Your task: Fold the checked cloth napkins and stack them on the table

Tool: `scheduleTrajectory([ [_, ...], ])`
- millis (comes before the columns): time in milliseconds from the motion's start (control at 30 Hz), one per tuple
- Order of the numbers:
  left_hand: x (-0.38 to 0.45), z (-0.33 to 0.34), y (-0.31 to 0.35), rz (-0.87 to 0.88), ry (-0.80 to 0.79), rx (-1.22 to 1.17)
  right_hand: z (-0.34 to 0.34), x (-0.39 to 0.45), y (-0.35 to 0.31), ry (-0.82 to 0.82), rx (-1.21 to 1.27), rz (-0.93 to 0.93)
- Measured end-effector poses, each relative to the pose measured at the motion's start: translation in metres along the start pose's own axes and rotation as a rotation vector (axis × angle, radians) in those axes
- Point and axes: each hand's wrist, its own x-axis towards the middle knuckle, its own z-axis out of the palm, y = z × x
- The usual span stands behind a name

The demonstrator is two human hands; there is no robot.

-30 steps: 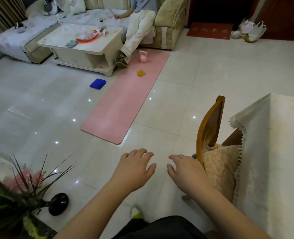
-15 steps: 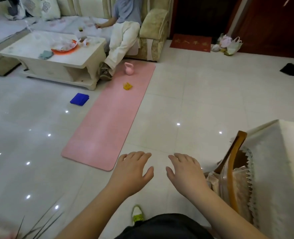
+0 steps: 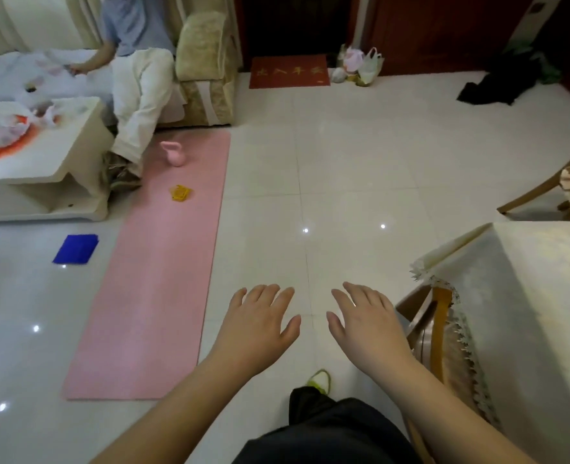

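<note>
Your left hand and right hand hung palm-down with fingers loosely spread and holding nothing, side by side above the glossy tiled floor, just left of the table under its cream lace-edged cloth. No checked napkin could be made out anywhere; the table ran out of frame on the right, and a wooden chair was half hidden beneath its cloth edge. Left of the table lay open floor, then a pink mat; a seated person was far beyond it.

My left hand and right hand hang side by side above the floor. Worktop to my right, chair tucked against it. Mat to my left, kettlebell on its far end.
</note>
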Motion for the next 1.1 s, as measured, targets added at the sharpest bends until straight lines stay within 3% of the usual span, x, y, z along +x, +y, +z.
scheduleTrajectory([
  [133,0.062,-0.028,-0.003,0.04,-0.059,0.076,-0.008,0.052,0.021,-0.002,0.029,0.025],
  [567,0.248,-0.082,-0.006,0.226,-0.038,0.15,-0.034,0.199,0.066,0.139,0.031,0.18],
  [667,0.304,-0.094,-0.013,0.296,0.03,0.139,-0.037,0.242,0.075,0.128,0.038,0.246],
  [900,0.423,-0.13,-0.025,0.491,0.004,0.112,-0.066,0.325,0.091,0.075,0.054,0.444],
  [1100,0.517,-0.168,0.012,0.653,0.021,0.122,-0.098,0.376,0.136,0.087,0.074,0.609],
])
